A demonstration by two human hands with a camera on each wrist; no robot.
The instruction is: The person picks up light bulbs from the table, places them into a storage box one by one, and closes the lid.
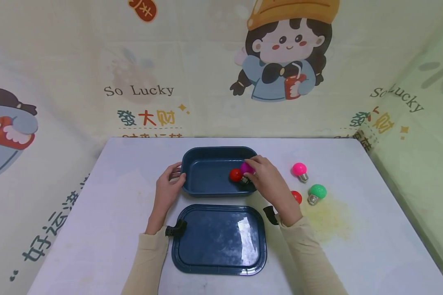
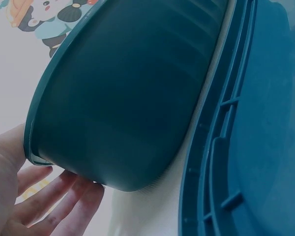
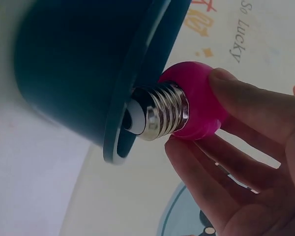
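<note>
My left hand (image 1: 168,184) holds the left end of a dark blue plastic box (image 1: 203,178), thumb at the rim and fingers along the outer wall (image 2: 113,98). At the box's right end my right hand (image 1: 270,180) pinches a purple light bulb (image 1: 246,168) by its round globe. In the right wrist view, the silvery screw base (image 3: 162,110) of this bulb points in over the rim. A red light bulb (image 1: 235,175) lies inside the box near its right end.
A matching blue lid (image 1: 218,239) lies in front of the box. On the white table (image 1: 354,262) to the right are a pink bulb (image 1: 300,169), a green bulb (image 1: 318,191) and another red bulb (image 1: 297,196), partly hidden by the right arm. A printed cloth (image 1: 206,69) hangs behind.
</note>
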